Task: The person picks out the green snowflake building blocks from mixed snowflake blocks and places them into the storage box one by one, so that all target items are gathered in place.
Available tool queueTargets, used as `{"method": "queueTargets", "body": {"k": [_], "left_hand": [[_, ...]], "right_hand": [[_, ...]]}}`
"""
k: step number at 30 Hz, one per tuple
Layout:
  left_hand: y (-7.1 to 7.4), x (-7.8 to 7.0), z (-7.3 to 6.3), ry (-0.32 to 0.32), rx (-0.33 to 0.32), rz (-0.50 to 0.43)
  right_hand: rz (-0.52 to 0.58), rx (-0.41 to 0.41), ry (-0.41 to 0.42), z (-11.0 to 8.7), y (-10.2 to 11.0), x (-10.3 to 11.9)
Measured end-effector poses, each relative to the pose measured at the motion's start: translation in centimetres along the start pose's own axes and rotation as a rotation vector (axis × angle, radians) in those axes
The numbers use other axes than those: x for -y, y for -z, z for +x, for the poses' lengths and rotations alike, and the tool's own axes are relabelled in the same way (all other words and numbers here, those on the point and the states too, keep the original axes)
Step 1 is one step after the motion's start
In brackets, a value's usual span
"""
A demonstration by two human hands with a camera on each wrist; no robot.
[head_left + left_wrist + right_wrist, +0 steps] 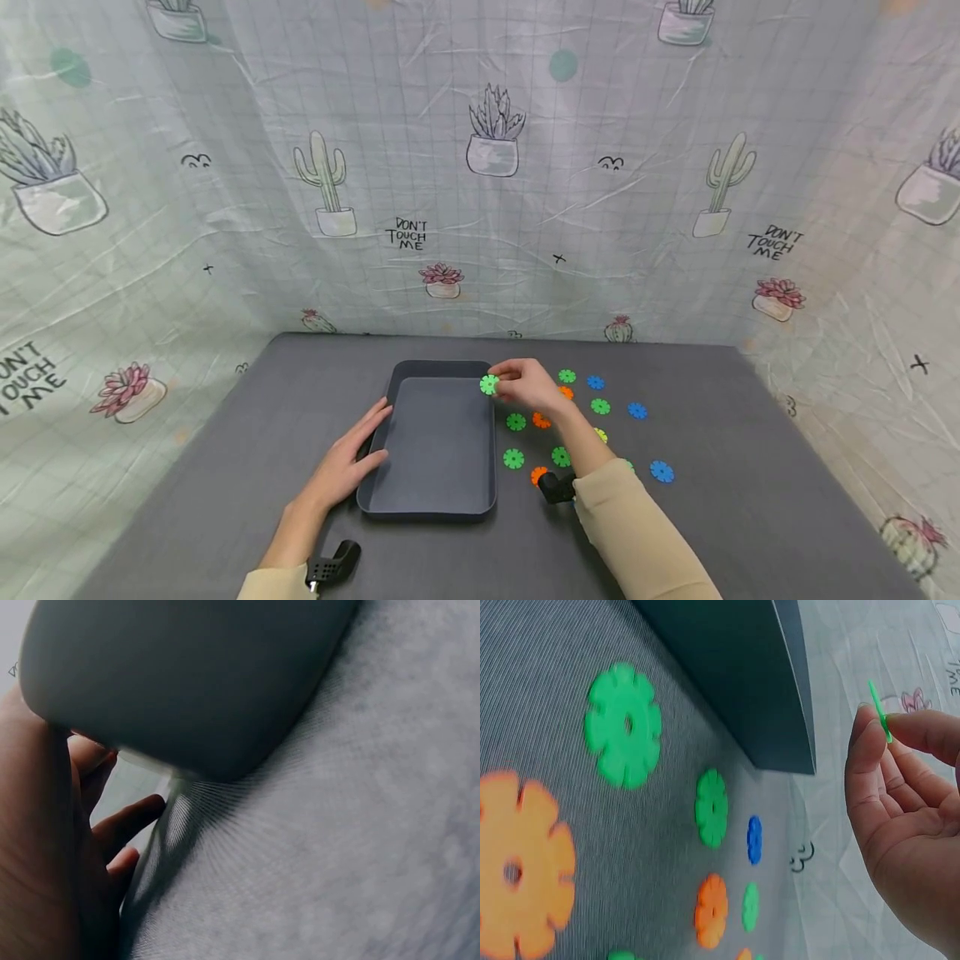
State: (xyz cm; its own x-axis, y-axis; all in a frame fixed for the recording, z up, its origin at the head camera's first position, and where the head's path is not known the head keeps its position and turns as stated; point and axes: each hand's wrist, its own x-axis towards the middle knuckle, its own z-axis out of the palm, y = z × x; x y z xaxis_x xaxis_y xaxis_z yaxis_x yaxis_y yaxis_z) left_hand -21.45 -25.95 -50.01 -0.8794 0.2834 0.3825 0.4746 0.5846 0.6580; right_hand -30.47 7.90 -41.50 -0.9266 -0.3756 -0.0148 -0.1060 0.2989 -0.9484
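Note:
A dark grey rectangular tray (437, 450) lies on the table. My left hand (347, 465) rests against its left rim, fingers stretched out and thumb over the edge. In the left wrist view, the left hand (45, 825) shows beside the tray's underside or wall (187, 682). Over the far right corner of the tray, my right hand (528, 387) pinches a green notched plastic disc (489, 384) between thumb and fingertips. The right wrist view shows that disc (880, 712) edge-on, raised above the table.
Loose notched discs lie right of the tray: several green (515, 422), orange (542, 420) and blue ones (662, 472), plus a yellow one (601, 435). The right forearm covers some. A printed curtain (495, 208) hangs behind the grey table (247, 467).

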Motion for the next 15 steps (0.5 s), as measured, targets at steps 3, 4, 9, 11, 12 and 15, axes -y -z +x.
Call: {"method": "queueTargets", "body": {"k": [3, 4, 9, 11, 12, 15], "left_hand": [[0.1, -0.1, 0.1, -0.002, -0.004, -0.006], [0.2, -0.1, 0.1, -0.002, -0.004, -0.01], [0.2, -0.3, 0.1, -0.003, 0.001, -0.01], [0.2, -0.4, 0.1, -0.005, 0.005, -0.012], [0.2, -0.4, 0.0, -0.005, 0.006, -0.01], [0.1, -0.4, 0.1, -0.006, 0.001, -0.012]], "right_hand": [[0.024, 0.01, -0.003, 0.6, -0.8, 0.3], [0.031, 0.012, -0.007, 0.8, -1.0, 0.4], [0.058, 0.025, -0.007, 1.6, -2.1, 0.5], [0.065, 0.027, -0.011, 1.8, -2.6, 0.5], [0.064, 0.026, -0.012, 1.9, -2.8, 0.5], [0.066, 0.027, -0.016, 2.5, -3.4, 0.4]]}}
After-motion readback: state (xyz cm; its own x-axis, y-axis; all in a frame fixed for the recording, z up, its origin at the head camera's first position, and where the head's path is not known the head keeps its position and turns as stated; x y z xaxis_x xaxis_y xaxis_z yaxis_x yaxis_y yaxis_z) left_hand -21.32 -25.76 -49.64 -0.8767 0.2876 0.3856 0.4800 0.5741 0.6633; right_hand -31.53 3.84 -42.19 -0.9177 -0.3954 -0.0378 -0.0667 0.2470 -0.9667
